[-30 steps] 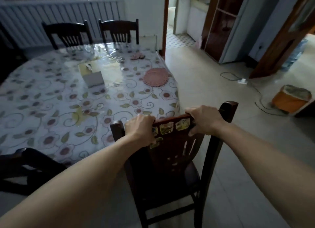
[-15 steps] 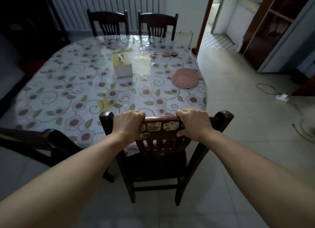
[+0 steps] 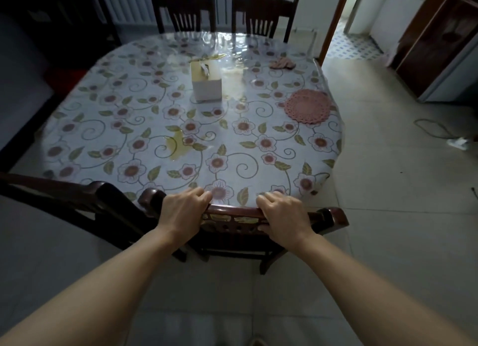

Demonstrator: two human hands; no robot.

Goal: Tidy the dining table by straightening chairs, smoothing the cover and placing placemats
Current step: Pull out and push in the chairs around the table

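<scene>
A dark wooden chair [image 3: 332,216] stands tucked against the near edge of the oval table, its seat hidden under the top. My left hand [image 3: 182,211] and my right hand [image 3: 283,214] both grip its top rail, which carries stickers. The table wears a floral cover [image 3: 129,128] under clear plastic. A round pink crocheted placemat [image 3: 307,106] lies near the right edge, and a crumpled pink cloth [image 3: 282,63] lies at the far right. Two chairs [image 3: 182,9] [image 3: 265,12] stand pushed in at the far side.
Another dark chair [image 3: 77,198] stands angled at the near left, close to the one I hold. A white tissue box [image 3: 206,83] sits mid-table. A cable and plug [image 3: 455,140] lie on the tiled floor at right. A doorway opens far right.
The chair has gone from angled and away from the table to square and pushed in against its edge. Both hands kept their grip on the rail.
</scene>
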